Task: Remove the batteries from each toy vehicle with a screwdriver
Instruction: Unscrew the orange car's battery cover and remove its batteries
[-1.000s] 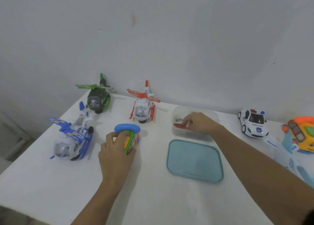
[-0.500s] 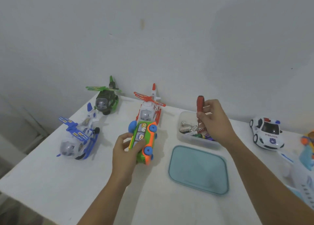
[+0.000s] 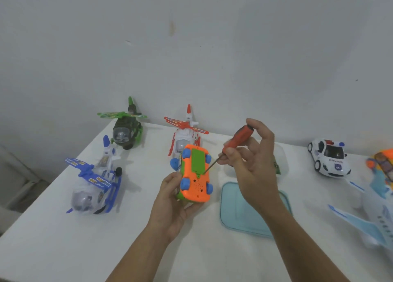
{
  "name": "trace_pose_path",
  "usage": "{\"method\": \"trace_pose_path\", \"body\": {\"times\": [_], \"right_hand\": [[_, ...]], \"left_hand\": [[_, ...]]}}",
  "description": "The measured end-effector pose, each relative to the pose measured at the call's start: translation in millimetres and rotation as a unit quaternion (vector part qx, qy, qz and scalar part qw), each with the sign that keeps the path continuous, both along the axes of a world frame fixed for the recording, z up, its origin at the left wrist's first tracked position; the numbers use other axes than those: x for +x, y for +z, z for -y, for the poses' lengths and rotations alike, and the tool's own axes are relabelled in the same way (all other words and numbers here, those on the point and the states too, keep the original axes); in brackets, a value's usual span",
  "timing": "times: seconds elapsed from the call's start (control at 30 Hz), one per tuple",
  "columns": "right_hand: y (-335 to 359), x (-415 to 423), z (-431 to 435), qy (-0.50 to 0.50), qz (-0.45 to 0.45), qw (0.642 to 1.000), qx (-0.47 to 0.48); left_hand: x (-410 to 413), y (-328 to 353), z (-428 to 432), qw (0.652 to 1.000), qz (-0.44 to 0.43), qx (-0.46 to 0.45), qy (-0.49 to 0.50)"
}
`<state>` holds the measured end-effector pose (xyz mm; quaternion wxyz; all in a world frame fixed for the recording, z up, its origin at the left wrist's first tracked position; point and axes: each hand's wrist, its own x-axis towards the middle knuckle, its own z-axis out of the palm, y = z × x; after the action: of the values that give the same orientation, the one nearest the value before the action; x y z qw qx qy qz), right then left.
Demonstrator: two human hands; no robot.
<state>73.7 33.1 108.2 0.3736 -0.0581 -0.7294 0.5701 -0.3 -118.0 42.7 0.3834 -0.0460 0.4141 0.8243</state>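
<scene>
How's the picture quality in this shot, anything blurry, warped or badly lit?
Head view: dim, even light, no harsh glare; faint soft shadows fall right of the blue helicopter; the screwdriver handle in the right hand is slightly smeared, the orange toy car in the left hand fairly sharp; the toy airplane at the right edge looks stretched.

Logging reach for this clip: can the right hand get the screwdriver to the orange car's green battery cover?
Probably yes. The left hand holds the orange car underside up, fingers off the green battery cover, and the screwdriver in the right hand has its tip at the cover's near edge.
</scene>
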Motion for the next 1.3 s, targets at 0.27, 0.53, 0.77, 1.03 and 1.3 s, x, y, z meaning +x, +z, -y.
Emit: {"method": "trace_pose_path", "body": {"times": [0.27, 0.53, 0.77, 1.03, 1.3], "right_hand": [[-3.5, -9.5, 20.4, -0.030, -0.009, 0.999, 0.010], [3.7, -13.5, 32.4, -0.041, -0.015, 0.998, 0.038], [0.8, -15.4, 33.5, -0.052, -0.009, 0.997, 0.061], [7.9, -13.1, 35.5, -0.069, -0.034, 0.988, 0.136], [25.9, -9.2, 34.8, -0.096, -0.054, 0.977, 0.183]], "left_hand": [[-15.3, 0.4, 8.4, 0.999, 0.023, 0.027, -0.032], [-24.0, 0.8, 11.2, 0.997, 0.023, 0.050, -0.051], [-27.4, 4.4, 7.7, 0.996, 0.019, 0.053, -0.068], [-26.5, 23.2, 1.2, 0.996, -0.033, 0.020, -0.083], [-30.1, 18.0, -5.0, 0.992, -0.103, -0.066, -0.041]]}}
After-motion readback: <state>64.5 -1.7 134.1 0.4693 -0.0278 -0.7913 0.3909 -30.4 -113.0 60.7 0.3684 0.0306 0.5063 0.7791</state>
